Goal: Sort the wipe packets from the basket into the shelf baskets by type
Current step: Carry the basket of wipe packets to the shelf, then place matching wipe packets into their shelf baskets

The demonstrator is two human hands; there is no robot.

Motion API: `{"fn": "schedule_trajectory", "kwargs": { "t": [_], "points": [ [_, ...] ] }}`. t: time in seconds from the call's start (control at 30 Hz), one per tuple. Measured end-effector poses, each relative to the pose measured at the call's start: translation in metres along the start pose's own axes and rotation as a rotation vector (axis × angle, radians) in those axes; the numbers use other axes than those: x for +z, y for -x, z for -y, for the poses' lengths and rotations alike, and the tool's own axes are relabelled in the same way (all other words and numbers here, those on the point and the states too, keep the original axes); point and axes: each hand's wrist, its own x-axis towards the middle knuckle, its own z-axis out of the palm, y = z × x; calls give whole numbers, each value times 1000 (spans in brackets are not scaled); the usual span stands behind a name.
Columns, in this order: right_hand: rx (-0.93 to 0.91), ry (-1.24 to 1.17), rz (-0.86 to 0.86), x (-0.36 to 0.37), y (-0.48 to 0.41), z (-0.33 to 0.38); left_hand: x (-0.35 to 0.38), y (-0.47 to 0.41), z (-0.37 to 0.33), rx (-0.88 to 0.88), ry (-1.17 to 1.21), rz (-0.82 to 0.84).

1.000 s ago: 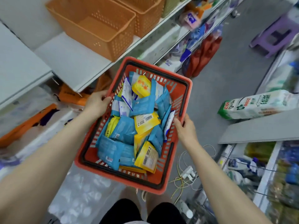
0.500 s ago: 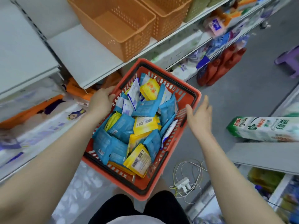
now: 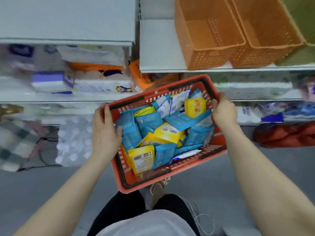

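Observation:
I hold a red shopping basket (image 3: 219, 143) in front of me, below the shelf edge. It is filled with several blue wipe packets (image 3: 150, 120), yellow packets (image 3: 194, 106) and white packets (image 3: 177, 103). My left hand (image 3: 105, 132) grips the basket's left rim, fingers curled inside. My right hand (image 3: 223, 111) grips the right rim near the far corner. Two empty orange shelf baskets (image 3: 204, 31) (image 3: 267, 26) stand side by side on the white shelf (image 3: 156, 48) above the red basket. A green basket (image 3: 300, 17) sits to their right, cut off by the frame.
Lower shelves hold blurred packs of tissues and wipes (image 3: 95, 86). A checked bag (image 3: 15, 143) and a clear pack of bottles (image 3: 73, 138) lie on the grey floor at left, red pouches (image 3: 286, 133) at right. My legs and feet are beneath the basket.
My view has swung to face the shelf squarely. My right hand, which had lifted off the basket, now grips its right rim again. The basket has turned with me toward the shelf.

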Motion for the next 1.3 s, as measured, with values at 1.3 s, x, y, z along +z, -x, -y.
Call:
{"fn": "schedule_trajectory", "kwargs": {
  "t": [1.3],
  "points": [
    [-565, 133, 553, 7, 64, 21, 38, -13, -120, 455, -321, 527]
  ]
}}
